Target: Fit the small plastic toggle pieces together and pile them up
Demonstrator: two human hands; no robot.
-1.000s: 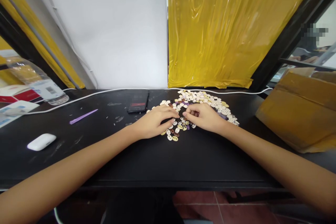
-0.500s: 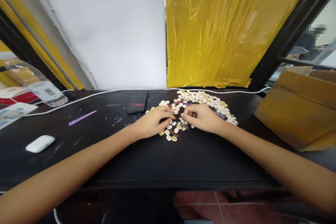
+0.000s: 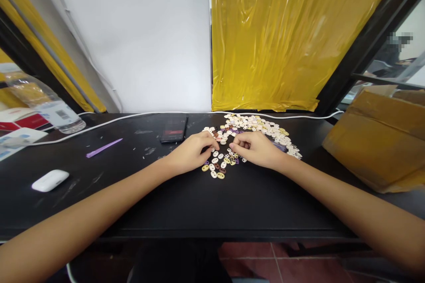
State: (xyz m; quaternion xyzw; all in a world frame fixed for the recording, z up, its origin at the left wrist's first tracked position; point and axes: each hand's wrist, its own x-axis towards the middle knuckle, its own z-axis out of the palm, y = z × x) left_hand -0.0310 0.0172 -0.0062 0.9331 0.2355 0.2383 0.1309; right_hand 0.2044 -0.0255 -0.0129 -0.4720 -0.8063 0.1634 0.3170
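Observation:
Small flat oval pieces with holes (image 3: 213, 174), in white, cream yellow and brown, lie loose on the black table between my hands. My left hand (image 3: 191, 154) is bent over their left side, thumb and index finger closed around what looks like a small white oval piece (image 3: 213, 150). Across from it, my right hand (image 3: 254, 148) is curled, thumb pressed to index finger; anything in that pinch is too small to make out. Small yellow and purple pieces (image 3: 236, 159) lie just below its fingertips. Behind both hands spreads a larger pile of mostly white pieces (image 3: 270, 128).
A dark phone (image 3: 173, 130) lies left of the pile. Farther left are a purple strip (image 3: 104, 147), a white earbud case (image 3: 50, 180) and a clear bottle (image 3: 61, 112). A white cable (image 3: 133, 116) runs along the back. At right stands a cardboard box (image 3: 378, 141).
My left hand has drawn slightly left, and its thumb has pulled back from the pieces, uncovering a few white ones. My right hand stays nearly still.

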